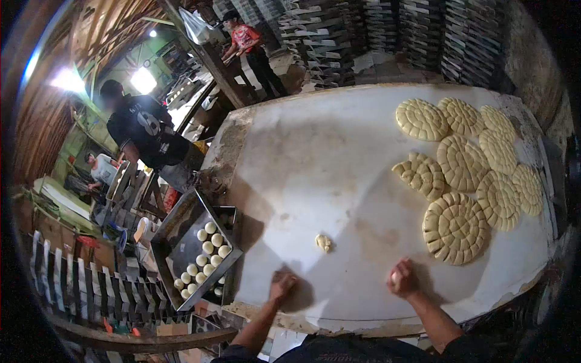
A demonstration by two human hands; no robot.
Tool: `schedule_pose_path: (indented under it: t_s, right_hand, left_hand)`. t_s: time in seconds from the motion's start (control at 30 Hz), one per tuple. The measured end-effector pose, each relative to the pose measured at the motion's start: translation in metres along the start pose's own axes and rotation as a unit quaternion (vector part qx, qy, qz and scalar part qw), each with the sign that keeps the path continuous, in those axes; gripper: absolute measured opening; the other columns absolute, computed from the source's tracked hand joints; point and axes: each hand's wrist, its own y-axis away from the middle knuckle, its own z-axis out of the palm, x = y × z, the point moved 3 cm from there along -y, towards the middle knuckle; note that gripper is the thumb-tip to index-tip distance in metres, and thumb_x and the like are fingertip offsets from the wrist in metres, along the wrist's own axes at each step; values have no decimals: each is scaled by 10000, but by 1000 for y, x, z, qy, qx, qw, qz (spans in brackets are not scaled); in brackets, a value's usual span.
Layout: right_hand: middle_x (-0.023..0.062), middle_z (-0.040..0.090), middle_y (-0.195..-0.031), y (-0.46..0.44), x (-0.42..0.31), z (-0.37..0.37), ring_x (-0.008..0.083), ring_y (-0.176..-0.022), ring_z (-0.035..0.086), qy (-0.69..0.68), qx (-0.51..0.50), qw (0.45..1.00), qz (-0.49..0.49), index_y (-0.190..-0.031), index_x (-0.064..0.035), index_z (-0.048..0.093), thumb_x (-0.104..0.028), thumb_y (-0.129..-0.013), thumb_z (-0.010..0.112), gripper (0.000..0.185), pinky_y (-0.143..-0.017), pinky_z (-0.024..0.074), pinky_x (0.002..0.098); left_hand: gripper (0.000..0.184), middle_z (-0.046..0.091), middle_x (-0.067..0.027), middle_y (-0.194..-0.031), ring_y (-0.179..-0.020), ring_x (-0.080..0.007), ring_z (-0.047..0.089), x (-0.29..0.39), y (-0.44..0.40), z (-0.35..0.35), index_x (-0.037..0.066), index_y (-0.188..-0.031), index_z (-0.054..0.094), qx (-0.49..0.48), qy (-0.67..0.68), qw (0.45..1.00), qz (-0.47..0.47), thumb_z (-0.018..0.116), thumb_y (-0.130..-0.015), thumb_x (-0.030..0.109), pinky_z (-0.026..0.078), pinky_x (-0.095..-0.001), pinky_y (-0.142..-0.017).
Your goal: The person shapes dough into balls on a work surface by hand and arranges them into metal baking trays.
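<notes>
My left hand (pixel 283 285) rests on the pale table top near its front edge, fingers curled downward; whatever lies under them is hidden. To the right, my right hand (pixel 404 279) is closed around a dough ball, of which only a small whitish part shows between the fingers. A small lumpy piece of dough (pixel 324 243) lies on the table between my hands and a little farther away. Beyond my right hand sit several flat rounds of dough cut into segments, the nearest being a large dough round (pixel 456 228). One dough round (pixel 419 176) is only partial.
A deep metal tray (pixel 225 266) holding several dough balls (pixel 201 259) stands at the table's left edge. Stacked metal pans (pixel 318 39) rise behind the table (pixel 290 145). A person in a dark shirt (pixel 148 130) stands at the left; two more people are farther back.
</notes>
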Motion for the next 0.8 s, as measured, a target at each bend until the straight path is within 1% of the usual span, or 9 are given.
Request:
schedule_pose_path:
  t_s: [0.07,0.1,0.23,0.33,0.37,0.43,0.5,0.6,0.8]
  right_hand:
    - [190,527,-862,-33,14,-8,417,-926,512,94,95,990,45,-801,0,512,-71,-715,593,138,-902,398,544]
    - [193,522,-877,-57,7,-12,418,-923,501,114,98,985,84,-806,5,500,-72,-741,582,130,-882,396,538]
    - [194,521,-903,-93,-15,30,403,-899,490,92,187,963,171,-810,1,505,-83,-785,567,108,-824,396,518]
    - [178,521,-890,-80,-32,71,382,-888,493,13,204,954,220,-859,-12,535,-119,-818,593,128,-786,399,475]
    - [173,521,-876,-65,-45,77,376,-889,496,-25,205,962,177,-876,-14,545,-129,-830,600,136,-787,401,465]
    - [163,546,-842,-45,-67,77,365,-849,492,-35,216,961,170,-820,-15,564,-297,-898,580,293,-792,388,465]
    - [95,536,-777,-31,-67,73,255,-741,509,-89,251,936,230,-835,-9,548,-216,-918,542,222,-702,426,385]
    - [23,555,-728,-20,-41,92,133,-660,514,-279,107,882,363,-908,-38,589,-262,-935,548,230,-609,432,273]
    - [34,607,-734,-89,-243,188,160,-681,581,-351,-46,893,277,-812,-33,617,-306,-987,503,344,-623,468,307]
  left_hand:
    - [145,637,-93,-913,-940,-301,555,-7,-26,-35,78,-842,626,25,132,974,-184,684,-784,198,446,-452,-858]
    - [174,631,-94,-880,-907,-304,547,9,-54,-55,73,-829,619,54,-137,988,-55,699,-756,209,446,-449,-831]
    - [188,629,-99,-876,-896,-318,543,30,-120,-34,72,-851,637,156,17,987,-37,694,-696,161,453,-428,-808]
    - [185,625,-126,-909,-946,-324,540,4,-110,44,64,-923,636,-3,181,970,-164,650,-739,76,463,-433,-788]
    - [221,619,-136,-928,-961,-324,537,11,-97,54,59,-971,627,-36,98,988,-109,634,-750,48,470,-433,-775]
    - [322,572,-195,-1009,-1007,-345,524,32,-39,74,20,-1138,524,203,-205,955,72,522,-816,20,478,-457,-783]
    - [299,567,-221,-1085,-1054,-363,538,35,-8,43,10,-1148,512,-7,113,993,7,469,-852,15,481,-466,-815]
    - [323,593,-223,-1069,-1012,-363,589,12,8,9,6,-1159,506,-125,215,965,-85,490,-836,0,496,-450,-806]
    - [405,633,-189,-922,-881,-338,636,-4,-7,-98,20,-1169,510,-13,439,899,-3,582,-770,32,503,-419,-772]
